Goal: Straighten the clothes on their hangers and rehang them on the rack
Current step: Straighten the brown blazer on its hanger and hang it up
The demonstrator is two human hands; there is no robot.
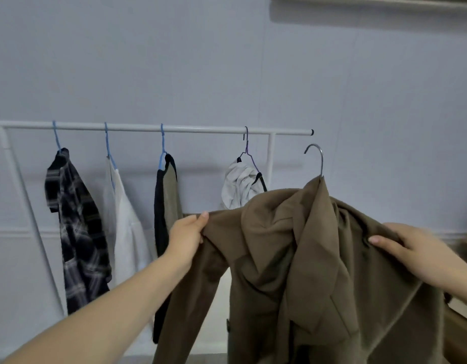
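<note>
Coat held up off the rack, shoulders spanning side to side between both grips, body hanging down. Left hand pinching one shoulder, right hand gripping the other. Hook upright between them, opening leftward.

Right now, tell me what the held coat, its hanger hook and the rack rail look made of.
Brown coat: matte woven cloth, soft folds.
Hanger hook: bare metal, thin with a grey shine.
Rack rail: probably white-painted metal tube, smooth.
</note>
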